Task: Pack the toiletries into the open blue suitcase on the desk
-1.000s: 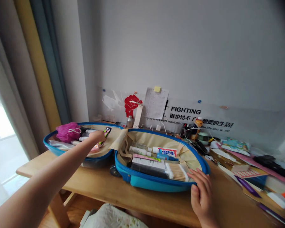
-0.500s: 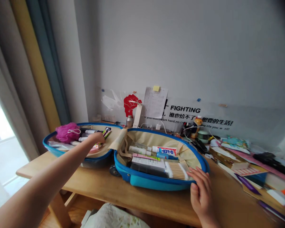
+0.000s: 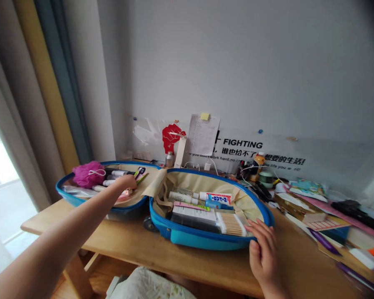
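A small blue suitcase (image 3: 190, 240) lies open in two halves on a wooden desk (image 3: 149, 255). My left hand (image 3: 126, 181) reaches into the left half, fingers curled over pens and small items beside a pink bath puff (image 3: 86, 173); what it grips is hidden. My right hand (image 3: 263, 249) rests with fingers spread on the front right rim of the right half. That half holds a toothpaste box (image 3: 216, 197), small white bottles (image 3: 182, 197), a flat white box (image 3: 195, 214) and a pack of cotton swabs (image 3: 233, 224).
Books, papers and pens (image 3: 327, 232) crowd the right of the desk. Small bottles and cables (image 3: 255, 166) stand along the wall under a poster (image 3: 262, 151). Curtains (image 3: 43, 95) hang at the left by a window. A light bag (image 3: 146, 284) sits below the desk's front edge.
Almost nothing has moved. My left hand stays in the left half, shifted only slightly, and my right hand stays on the rim.
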`<state>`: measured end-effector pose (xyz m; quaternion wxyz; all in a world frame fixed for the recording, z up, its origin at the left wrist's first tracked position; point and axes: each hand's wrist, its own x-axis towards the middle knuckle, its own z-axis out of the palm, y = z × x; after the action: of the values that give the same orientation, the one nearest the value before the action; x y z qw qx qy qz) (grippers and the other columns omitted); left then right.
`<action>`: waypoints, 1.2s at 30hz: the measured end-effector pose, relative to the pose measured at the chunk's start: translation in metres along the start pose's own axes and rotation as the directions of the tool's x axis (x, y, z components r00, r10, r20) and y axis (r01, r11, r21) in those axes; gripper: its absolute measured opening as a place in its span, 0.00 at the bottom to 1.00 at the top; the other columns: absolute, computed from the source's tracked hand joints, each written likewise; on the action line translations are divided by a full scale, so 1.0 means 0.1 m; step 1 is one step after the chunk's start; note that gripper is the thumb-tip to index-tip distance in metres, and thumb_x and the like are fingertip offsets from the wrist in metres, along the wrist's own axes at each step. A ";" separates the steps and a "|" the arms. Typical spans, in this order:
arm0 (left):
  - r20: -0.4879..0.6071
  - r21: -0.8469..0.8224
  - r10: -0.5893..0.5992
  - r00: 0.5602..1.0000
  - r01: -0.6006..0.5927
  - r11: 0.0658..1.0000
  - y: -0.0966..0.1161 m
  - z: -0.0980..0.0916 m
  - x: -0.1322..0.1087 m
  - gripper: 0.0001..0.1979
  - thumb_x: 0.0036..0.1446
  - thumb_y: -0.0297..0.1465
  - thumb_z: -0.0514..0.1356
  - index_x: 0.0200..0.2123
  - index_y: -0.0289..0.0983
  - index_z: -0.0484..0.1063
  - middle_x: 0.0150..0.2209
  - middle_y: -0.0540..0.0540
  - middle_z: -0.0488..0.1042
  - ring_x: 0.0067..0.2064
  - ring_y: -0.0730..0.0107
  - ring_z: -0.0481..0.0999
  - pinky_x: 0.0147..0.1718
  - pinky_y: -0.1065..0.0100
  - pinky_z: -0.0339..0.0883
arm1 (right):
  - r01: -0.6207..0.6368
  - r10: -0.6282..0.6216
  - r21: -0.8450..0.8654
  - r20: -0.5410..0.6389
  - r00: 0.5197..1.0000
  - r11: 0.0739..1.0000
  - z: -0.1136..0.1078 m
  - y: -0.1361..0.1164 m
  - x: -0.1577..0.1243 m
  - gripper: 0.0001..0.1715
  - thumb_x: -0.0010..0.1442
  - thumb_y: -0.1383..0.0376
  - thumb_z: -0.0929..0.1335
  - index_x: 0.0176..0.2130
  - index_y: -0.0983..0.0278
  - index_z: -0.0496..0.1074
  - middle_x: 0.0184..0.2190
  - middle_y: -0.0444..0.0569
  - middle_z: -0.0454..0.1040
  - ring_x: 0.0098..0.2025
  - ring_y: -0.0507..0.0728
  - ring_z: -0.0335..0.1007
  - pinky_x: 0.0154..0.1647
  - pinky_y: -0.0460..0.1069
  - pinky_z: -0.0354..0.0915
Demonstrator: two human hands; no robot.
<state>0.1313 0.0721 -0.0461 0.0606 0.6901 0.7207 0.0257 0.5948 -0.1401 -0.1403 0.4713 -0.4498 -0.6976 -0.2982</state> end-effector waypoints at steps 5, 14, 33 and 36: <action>0.001 0.042 -0.069 0.998 0.069 0.997 0.07 -0.05 -0.04 0.20 0.46 0.35 0.60 0.42 0.32 0.78 0.43 0.29 0.80 0.45 0.45 0.79 0.41 0.59 0.71 | 0.003 -0.003 -0.002 -0.006 1.000 1.000 0.00 0.00 0.00 0.18 0.68 0.63 0.57 0.49 0.60 0.71 0.46 0.54 0.76 0.56 0.63 0.68 0.59 0.62 0.60; -0.215 -0.027 0.225 0.950 -0.236 0.971 0.66 -0.42 -0.33 0.19 0.62 0.41 0.53 0.53 0.42 0.69 0.50 0.45 0.78 0.49 0.60 0.78 0.41 0.69 0.68 | -0.001 0.001 0.021 -0.011 1.000 1.000 0.01 0.01 -0.01 0.18 0.68 0.63 0.57 0.49 0.61 0.71 0.46 0.54 0.75 0.57 0.63 0.67 0.60 0.62 0.58; 0.147 0.198 0.708 0.690 -0.722 0.663 1.82 0.10 -1.05 0.18 0.56 0.39 0.61 0.49 0.40 0.75 0.50 0.40 0.77 0.51 0.52 0.77 0.49 0.59 0.70 | -0.010 0.010 0.009 -0.005 1.000 1.000 0.00 0.01 -0.01 0.18 0.68 0.62 0.57 0.49 0.60 0.71 0.46 0.54 0.76 0.56 0.63 0.68 0.60 0.63 0.59; 0.162 0.210 0.697 0.699 -0.714 0.668 1.80 0.13 -1.05 0.19 0.55 0.40 0.61 0.49 0.40 0.76 0.51 0.40 0.77 0.52 0.51 0.77 0.49 0.59 0.71 | -0.008 0.008 0.010 -0.002 1.000 1.000 0.00 0.01 -0.01 0.18 0.68 0.62 0.57 0.49 0.60 0.71 0.46 0.53 0.76 0.56 0.63 0.69 0.61 0.62 0.59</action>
<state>0.3153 -0.0254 -0.0315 -0.0194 0.9170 0.3922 -0.0699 0.5953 -0.1401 -0.1418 0.4756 -0.4500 -0.6966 -0.2933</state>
